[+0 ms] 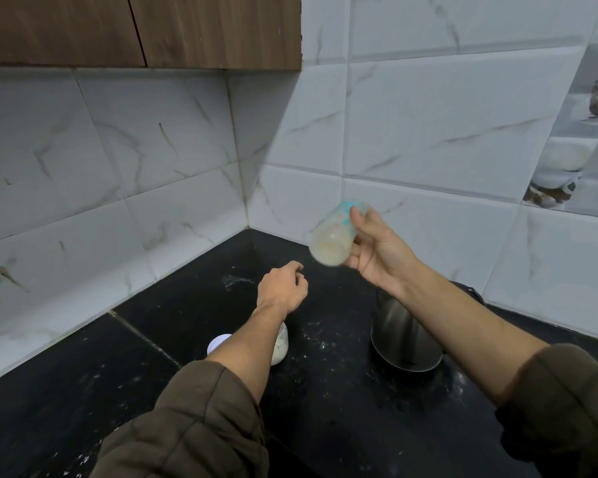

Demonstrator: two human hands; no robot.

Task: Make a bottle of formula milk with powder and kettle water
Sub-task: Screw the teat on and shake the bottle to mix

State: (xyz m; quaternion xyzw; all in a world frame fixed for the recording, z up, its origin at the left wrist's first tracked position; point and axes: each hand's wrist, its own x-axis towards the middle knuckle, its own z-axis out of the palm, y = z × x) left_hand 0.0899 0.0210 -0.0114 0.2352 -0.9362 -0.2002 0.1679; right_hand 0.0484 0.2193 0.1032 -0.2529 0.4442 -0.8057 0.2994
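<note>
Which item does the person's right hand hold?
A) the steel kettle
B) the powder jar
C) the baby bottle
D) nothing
C: the right hand grips the baby bottle, lifted and tilted above the black counter.

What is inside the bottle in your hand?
Pale, creamy liquid shows in the bottle, held tilted in the right hand. Its fingers cover one side and the picture is blurred, so the level cannot be seen.

Black speckled counter (325,426), white grey-veined tiles (428,125), teal-printed bottle (335,236)
</note>
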